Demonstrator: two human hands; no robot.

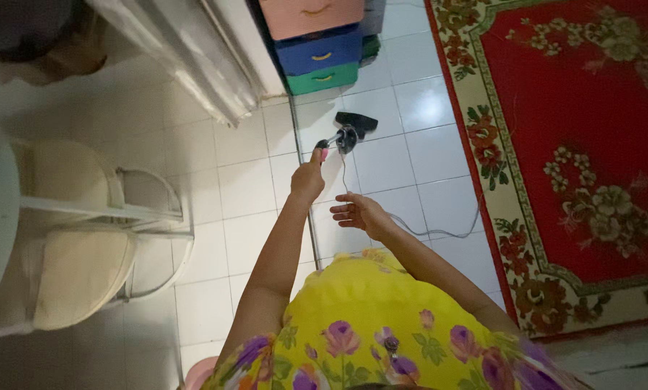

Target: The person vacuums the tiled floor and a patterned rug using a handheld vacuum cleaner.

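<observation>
Left hand (308, 180) is closed around the pink grip of the vacuum (346, 137), arm stretched out straight ahead. The vacuum sits on the white tile floor (244, 195) just beyond that fist, its long axis running from the hand away and a little to the right, ending in the black nozzle (358, 123) at the far end. So the left hand is the one on it; the right hand (356, 213) hangs nearer the body, fingers loosely spread, palm open, holding nothing that I can make out. The thin cord (439, 232) trails from the vacuum down past that open right hand and loops off right toward the rug (591, 144).

Around it: the red floral rug lies to the right, its border well apart from the nozzle. Far ahead stands a stack of drawers (317, 50), pink over blue over green, just beyond the nozzle. A curtain (194, 58) hangs down far left of the drawers. Near left, a cream chair (85, 238) with a metal frame stands clear of the arm. The cord is the one thing lying across the floor close to the hands.
</observation>
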